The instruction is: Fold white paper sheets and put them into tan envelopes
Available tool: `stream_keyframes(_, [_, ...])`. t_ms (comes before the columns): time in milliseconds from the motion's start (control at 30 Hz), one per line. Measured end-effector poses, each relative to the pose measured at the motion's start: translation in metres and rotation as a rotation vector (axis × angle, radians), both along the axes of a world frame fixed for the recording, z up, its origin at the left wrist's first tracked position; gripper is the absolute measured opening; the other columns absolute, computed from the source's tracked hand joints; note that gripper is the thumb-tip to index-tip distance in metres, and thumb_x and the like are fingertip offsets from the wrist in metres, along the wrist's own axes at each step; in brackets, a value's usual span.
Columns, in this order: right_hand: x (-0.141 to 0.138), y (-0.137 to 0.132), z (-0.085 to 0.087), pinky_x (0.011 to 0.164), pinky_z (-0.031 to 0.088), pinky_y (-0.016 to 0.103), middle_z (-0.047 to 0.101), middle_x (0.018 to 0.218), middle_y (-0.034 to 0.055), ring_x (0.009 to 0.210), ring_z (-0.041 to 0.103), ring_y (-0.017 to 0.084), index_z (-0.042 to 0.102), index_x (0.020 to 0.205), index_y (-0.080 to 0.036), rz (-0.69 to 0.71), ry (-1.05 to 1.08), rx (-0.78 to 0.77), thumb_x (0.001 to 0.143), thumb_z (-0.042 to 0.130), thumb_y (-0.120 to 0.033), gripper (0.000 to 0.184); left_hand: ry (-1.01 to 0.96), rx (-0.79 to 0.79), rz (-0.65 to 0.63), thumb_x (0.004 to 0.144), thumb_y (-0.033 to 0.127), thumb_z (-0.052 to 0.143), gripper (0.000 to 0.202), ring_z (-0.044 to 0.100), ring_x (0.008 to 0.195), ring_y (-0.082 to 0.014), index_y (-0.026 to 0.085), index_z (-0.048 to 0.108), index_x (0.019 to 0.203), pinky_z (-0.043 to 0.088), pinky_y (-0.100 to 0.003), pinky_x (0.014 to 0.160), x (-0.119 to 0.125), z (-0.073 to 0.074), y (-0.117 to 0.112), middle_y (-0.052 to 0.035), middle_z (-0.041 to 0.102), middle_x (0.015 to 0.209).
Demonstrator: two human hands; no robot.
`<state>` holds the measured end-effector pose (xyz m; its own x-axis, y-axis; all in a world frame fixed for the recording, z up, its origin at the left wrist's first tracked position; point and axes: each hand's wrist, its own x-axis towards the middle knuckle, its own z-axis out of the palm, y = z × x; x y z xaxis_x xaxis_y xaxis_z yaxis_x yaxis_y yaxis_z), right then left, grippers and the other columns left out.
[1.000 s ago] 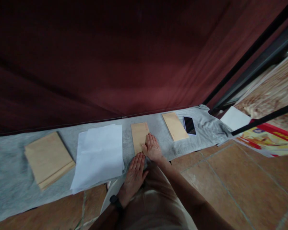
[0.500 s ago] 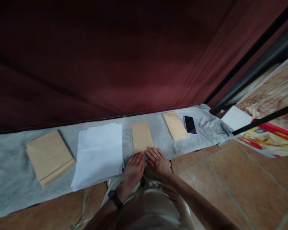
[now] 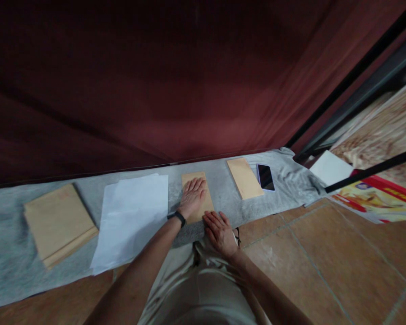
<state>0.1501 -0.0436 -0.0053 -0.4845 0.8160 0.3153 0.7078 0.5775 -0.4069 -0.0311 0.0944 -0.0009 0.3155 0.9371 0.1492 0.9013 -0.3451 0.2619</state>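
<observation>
My left hand, a black band on its wrist, lies flat with fingers stretched out on a small brown envelope in the middle of a grey cloth. My right hand rests open, palm down, at the near edge of the cloth just below that envelope, holding nothing. A stack of white paper sheets lies left of the envelope. A second brown envelope lies to the right, with a black phone beside it.
A pile of larger brown envelopes sits at the far left of the cloth. A dark red curtain hangs behind. Tiled floor spreads to the right, with a white sheet and a colourful printed poster.
My left hand moved forward from the cloth's near edge onto the middle envelope. My right hand drew back off that envelope to the cloth's near edge.
</observation>
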Motion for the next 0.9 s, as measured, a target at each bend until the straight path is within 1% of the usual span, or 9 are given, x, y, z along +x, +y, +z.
stream_keyframes(133, [0.0,0.001,-0.002,0.123,0.027,0.048,0.055,0.153,0.0071,0.145,0.045,0.023,0.047,0.153,-0.024,-0.002,0.0,-0.007,0.105,0.046,-0.024,0.048,0.025,0.009,-0.001,0.104,0.031,0.029,0.055,0.03,0.154,-0.0227,0.017,0.043,0.155,0.014,-0.044,0.129,0.007,0.0,0.012,-0.0063,0.042,0.163])
stream_keyframes(200, [0.0,0.001,-0.003,0.123,0.027,0.049,0.054,0.153,0.0071,0.145,0.045,0.023,0.047,0.153,-0.023,0.001,0.001,-0.01,0.105,0.046,-0.024,0.047,0.034,0.006,-0.012,0.104,0.031,0.029,0.055,0.03,0.154,-0.0227,0.016,0.044,0.155,0.014,-0.044,0.129,0.008,0.0,0.01,-0.0064,0.041,0.163])
stream_keyframes(267, [0.0,0.001,-0.003,0.123,0.027,0.049,0.055,0.153,0.0073,0.145,0.045,0.023,0.048,0.152,-0.023,0.004,0.004,-0.011,0.105,0.047,-0.024,0.047,0.041,0.002,-0.052,0.104,0.031,0.029,0.055,0.03,0.154,-0.0224,0.016,0.043,0.155,0.014,-0.044,0.129,0.007,-0.001,0.003,-0.006,0.041,0.163])
stream_keyframes(400, [-0.001,0.001,-0.005,0.122,0.029,0.05,0.057,0.151,0.0079,0.144,0.047,0.024,0.051,0.15,-0.023,0.0,0.022,-0.009,0.104,0.049,-0.023,0.047,0.042,0.019,-0.154,0.105,0.031,0.03,0.053,0.029,0.154,-0.0197,0.02,0.041,0.156,0.014,-0.043,0.13,0.002,-0.004,-0.025,-0.0035,0.041,0.164])
stream_keyframes(500, [0.001,0.001,-0.008,0.122,0.03,0.05,0.061,0.147,0.0082,0.142,0.049,0.024,0.053,0.147,-0.022,0.005,0.05,-0.008,0.102,0.049,-0.02,0.046,0.044,0.045,-0.187,0.105,0.027,0.032,0.053,0.03,0.154,-0.02,0.02,0.041,0.156,0.018,-0.045,0.129,-0.001,-0.005,-0.051,-0.0046,0.042,0.163])
stream_keyframes(667, [0.004,0.001,-0.011,0.121,0.031,0.048,0.064,0.143,0.009,0.14,0.051,0.023,0.055,0.144,-0.021,0.05,0.091,-0.016,0.097,0.049,-0.014,0.048,0.031,0.072,-0.131,0.102,0.019,0.038,0.051,0.034,0.153,-0.0237,0.02,0.049,0.152,0.024,-0.047,0.127,-0.002,-0.002,-0.092,-0.0077,0.048,0.159])
stream_keyframes(767, [0.004,0.001,-0.009,0.121,0.031,0.048,0.062,0.144,0.0088,0.14,0.051,0.022,0.055,0.144,-0.022,0.048,0.105,-0.024,0.096,0.049,-0.014,0.049,-0.019,0.059,-0.076,0.101,0.017,0.039,0.05,0.038,0.151,-0.0242,0.018,0.052,0.148,0.028,-0.049,0.126,-0.003,-0.004,-0.118,-0.0096,0.052,0.156])
stream_keyframes(833, [0.003,0.001,-0.008,0.122,0.031,0.047,0.062,0.145,0.0087,0.14,0.051,0.022,0.055,0.144,-0.022,0.045,0.119,-0.033,0.096,0.049,-0.014,0.049,-0.114,0.033,-0.052,0.101,0.018,0.038,0.048,0.041,0.149,-0.0237,0.015,0.053,0.146,0.033,-0.048,0.124,-0.004,-0.009,-0.137,-0.0115,0.055,0.153])
stream_keyframes(900, [0.003,0.001,-0.007,0.122,0.031,0.047,0.062,0.145,0.009,0.139,0.051,0.022,0.055,0.143,-0.022,0.04,0.128,-0.039,0.096,0.049,-0.014,0.048,-0.269,-0.009,-0.013,0.102,0.02,0.037,0.046,0.045,0.146,-0.0226,0.015,0.056,0.143,0.037,-0.046,0.122,-0.007,-0.013,-0.152,-0.0122,0.057,0.15])
